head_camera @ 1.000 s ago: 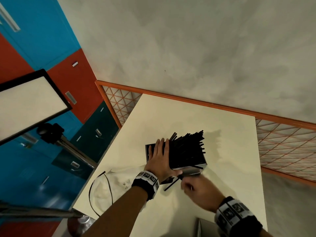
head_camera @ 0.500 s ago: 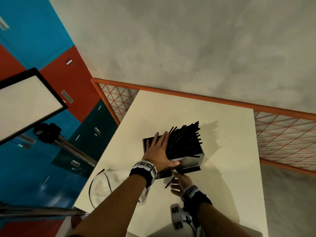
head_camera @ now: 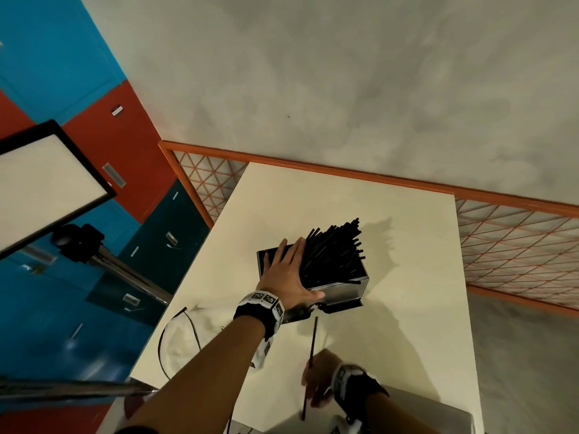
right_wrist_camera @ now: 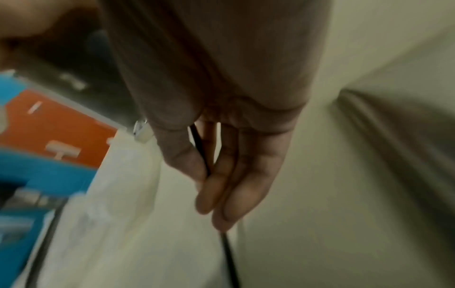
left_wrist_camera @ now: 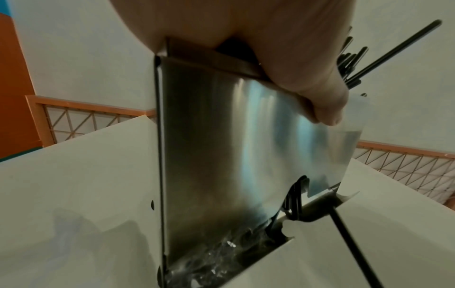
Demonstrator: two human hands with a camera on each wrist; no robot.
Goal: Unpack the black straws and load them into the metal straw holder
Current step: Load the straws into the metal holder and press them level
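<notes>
The metal straw holder (head_camera: 340,292) stands in the middle of the white table (head_camera: 391,324), packed with black straws (head_camera: 335,249) that fan out of its top. My left hand (head_camera: 299,272) lies flat on the holder's top with straight fingers. Its thumb (left_wrist_camera: 327,109) rests down the shiny front wall (left_wrist_camera: 234,155). My right hand (head_camera: 316,377) is near the table's front edge and pinches a single black straw (head_camera: 312,343) between thumb and fingers (right_wrist_camera: 214,181). The straw's far end points at the holder's foot. The right wrist view is blurred.
A white bag with a black cord (head_camera: 185,336) lies at the table's left edge. A grey flat object (head_camera: 438,415) sits at the front right corner. An orange lattice rail (head_camera: 517,245) runs behind and beside the table. A light panel on a stand (head_camera: 47,180) is to the left.
My right hand has drawn back from the holder's foot toward the front edge, taking one black straw with it. The left hand has stayed on the holder.
</notes>
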